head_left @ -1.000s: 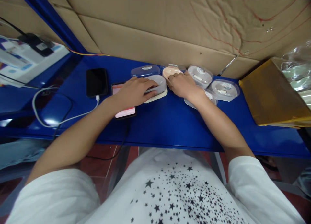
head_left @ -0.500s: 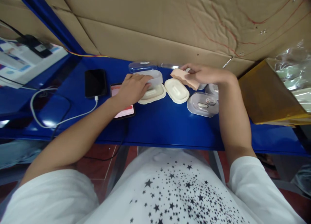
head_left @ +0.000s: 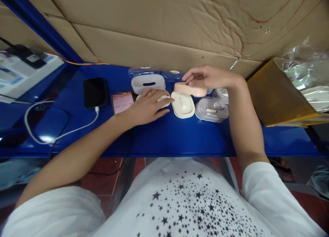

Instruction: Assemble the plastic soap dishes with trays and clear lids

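Cardboard sheeting (head_left: 154,27) backs our blue tabletop (head_left: 180,137), where our hands sit apart, neither one closed around anything. Our left hand (head_left: 147,106) lies flat over a cream soap dish base (head_left: 164,98), mostly hiding it. Half a second ago that hand was on a white slotted cover (head_left: 148,83), which now stands free just behind it. Our right hand (head_left: 208,75) hovers, fingers spread, above a peach soap dish piece (head_left: 191,89). We held that piece up earlier; now it sits lower, just behind a cream oval dish (head_left: 183,105), and we cannot tell whether our fingertips touch it. A clear lid (head_left: 211,109) lies to the right, and more clear lids (head_left: 144,71) line the back. Further left are a phone showing a timer (head_left: 122,102) and a black phone (head_left: 95,93) on a white cable (head_left: 61,129).
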The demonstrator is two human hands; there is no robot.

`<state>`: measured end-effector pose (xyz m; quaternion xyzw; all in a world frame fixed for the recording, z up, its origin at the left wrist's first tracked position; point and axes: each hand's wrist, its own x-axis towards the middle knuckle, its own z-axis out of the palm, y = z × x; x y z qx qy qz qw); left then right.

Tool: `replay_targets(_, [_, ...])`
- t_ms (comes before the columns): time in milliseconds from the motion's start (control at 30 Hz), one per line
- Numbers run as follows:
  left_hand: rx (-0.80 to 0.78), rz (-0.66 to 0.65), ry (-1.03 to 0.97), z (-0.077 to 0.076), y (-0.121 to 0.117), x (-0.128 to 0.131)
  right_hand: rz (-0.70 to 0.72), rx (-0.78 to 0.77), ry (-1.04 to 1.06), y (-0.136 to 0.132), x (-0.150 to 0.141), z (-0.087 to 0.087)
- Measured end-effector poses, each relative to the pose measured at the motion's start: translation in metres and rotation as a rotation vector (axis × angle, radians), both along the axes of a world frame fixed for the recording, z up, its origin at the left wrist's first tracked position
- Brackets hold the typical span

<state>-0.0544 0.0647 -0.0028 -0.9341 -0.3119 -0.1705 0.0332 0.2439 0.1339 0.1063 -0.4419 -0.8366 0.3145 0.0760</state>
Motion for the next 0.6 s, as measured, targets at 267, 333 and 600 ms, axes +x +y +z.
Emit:
replay_targets(267, [0.008, -0.056, 0.095, -0.005, -0.009, 0.006, -0.278, 0.148, -0.28, 0.031, 0.039, -0.021])
replay_targets(333, [0.016, -0.061, 0.109, -0.006, -0.008, 0.005, -0.312, 0.116, -0.343, 0.036, 0.049, -0.026])
replay_targets(600, [-0.041, -0.073, 0.091, -0.01, -0.007, 0.006, -0.385, 0.183, -0.36, 0.028, 0.066, -0.005])
